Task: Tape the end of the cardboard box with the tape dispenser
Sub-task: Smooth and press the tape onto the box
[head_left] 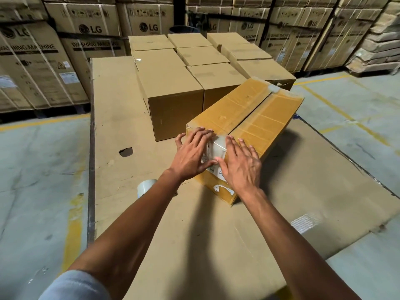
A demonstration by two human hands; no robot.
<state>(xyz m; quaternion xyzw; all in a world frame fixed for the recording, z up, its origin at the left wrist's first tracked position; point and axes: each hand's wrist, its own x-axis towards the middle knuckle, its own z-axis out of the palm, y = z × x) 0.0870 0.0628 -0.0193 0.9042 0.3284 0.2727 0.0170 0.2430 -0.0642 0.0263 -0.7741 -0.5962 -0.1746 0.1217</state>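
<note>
Forearms nearest the lens, yours, bare, with a pale sleeve (73, 286) showing at the lower left. Left to right from there: grey concrete floor (32, 169) with worn yellow lines, then the flattened cardboard sheet (116, 105) serving as a work mat, matte, scuffed, one ragged hole torn in it. On that sheet, just beside your left forearm, lies a roll of clear tape (145, 188), glossy and partly hidden by the arm; no dispenser frame can be made out. Your left hand (192, 152) lies flat on the near end of the cardboard box (249, 118), fingers (203, 133) spread and extended, clamped on nothing, palm down. Between your hands a strip of clear tape (219, 146) wraps over the top edge and down the end face, shiny and slightly wrinkled. Your right hand (240, 163) mirrors the left, flat and spread, thumb touching the strip. Judgement: you are pressing the tape down from both sides so it bonds across the seam, with the roll set aside to free both hands. Box itself is long, yellower than its neighbours, with old tape along the centre seam and torn label remains on the end face; it sits askew on the sheet. Behind stand plain brown cartons (173, 89), square-edged and closely packed.
</note>
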